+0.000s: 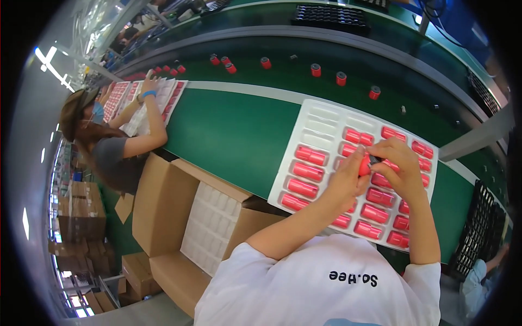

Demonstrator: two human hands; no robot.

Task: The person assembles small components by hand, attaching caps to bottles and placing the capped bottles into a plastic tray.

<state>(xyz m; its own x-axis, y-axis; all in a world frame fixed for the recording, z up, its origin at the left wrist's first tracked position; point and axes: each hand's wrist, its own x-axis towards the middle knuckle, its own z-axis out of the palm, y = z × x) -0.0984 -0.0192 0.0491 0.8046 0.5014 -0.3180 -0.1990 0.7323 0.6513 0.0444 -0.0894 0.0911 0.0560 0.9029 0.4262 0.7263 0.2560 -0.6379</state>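
Note:
In front of me a white moulded tray lies on the green work surface, with rows of red cylinders lying in its slots. Some slots at its far left hold nothing. Over the tray's middle, my left hand is closed around a red cylinder. A dark piece shows at that cylinder's end. My right hand has its fingers bent around the dark piece; I cannot tell whether it is fixed to the cylinder. Both hands meet here, partly hiding the cylinders beneath.
Beyond the tray, several red cylinders stand on a dark green belt. An open cardboard box with white trays inside stands at my left. Further left a person handles trays. Black racks lie at the right, beside a metal post.

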